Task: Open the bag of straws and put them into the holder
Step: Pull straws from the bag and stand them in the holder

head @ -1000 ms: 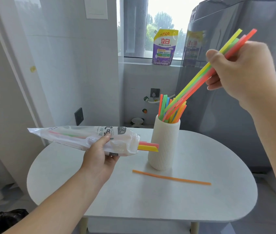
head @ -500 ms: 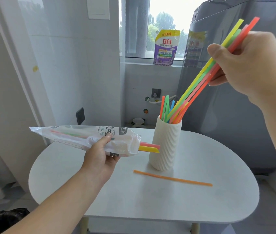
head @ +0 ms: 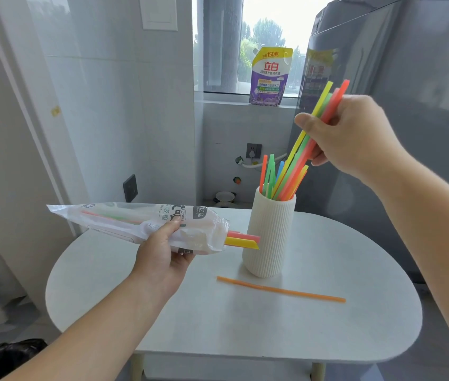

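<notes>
My left hand (head: 162, 254) grips a clear plastic straw bag (head: 124, 221) held level over the table, its open mouth facing right. A pink and a yellow straw (head: 242, 240) stick out of that mouth, close to the holder's side. The ribbed white holder (head: 268, 237) stands upright on the round white table (head: 327, 339) with several coloured straws in it. Above and right of the holder, my right hand (head: 347, 136) pinches a bundle of yellow, green and pink straws (head: 300, 160); their lower ends are inside the holder. One orange straw (head: 281, 290) lies flat in front of the holder.
A purple and yellow detergent pouch (head: 270, 75) stands on the window sill behind. A tall grey appliance (head: 410, 105) rises at the right, close behind the table. A black bag (head: 0, 356) lies on the floor at lower left. Wall sockets sit behind the table.
My right hand has come down and towards the holder, pushing the bundle of straws deeper into it. The left hand and bag have stayed where they were.
</notes>
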A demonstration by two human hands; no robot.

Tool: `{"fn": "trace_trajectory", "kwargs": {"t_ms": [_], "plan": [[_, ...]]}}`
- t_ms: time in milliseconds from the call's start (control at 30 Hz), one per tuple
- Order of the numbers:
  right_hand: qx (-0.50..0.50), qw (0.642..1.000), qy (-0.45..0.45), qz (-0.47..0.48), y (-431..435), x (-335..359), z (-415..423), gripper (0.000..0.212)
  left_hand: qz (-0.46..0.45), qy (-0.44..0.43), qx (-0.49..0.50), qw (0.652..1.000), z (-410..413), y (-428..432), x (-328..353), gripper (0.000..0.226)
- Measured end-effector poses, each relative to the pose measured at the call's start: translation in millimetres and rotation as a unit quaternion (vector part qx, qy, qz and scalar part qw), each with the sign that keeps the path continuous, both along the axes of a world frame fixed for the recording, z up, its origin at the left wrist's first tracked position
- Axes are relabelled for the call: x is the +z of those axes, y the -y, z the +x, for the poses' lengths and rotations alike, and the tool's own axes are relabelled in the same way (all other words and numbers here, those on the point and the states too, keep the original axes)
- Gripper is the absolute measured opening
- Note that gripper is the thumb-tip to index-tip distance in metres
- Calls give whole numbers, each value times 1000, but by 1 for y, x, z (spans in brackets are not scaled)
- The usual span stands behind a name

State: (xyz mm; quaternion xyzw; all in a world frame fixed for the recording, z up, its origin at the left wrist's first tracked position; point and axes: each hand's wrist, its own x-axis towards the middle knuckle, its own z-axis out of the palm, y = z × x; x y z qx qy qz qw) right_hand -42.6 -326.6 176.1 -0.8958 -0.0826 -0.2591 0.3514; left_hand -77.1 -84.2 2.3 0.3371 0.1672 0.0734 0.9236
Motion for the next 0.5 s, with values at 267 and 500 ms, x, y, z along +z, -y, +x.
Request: {"fn": "trace_trajectory", "kwargs": {"t_ms": [267,500], "plan": [[-36,997,0,-73,-11,-30,22,55,6,2,-10,1000,0,1,-2,47],[-13,997,-1,-73,-7,-58,24,53,7,-1,-8,1000,0,0,-2,33]]}}
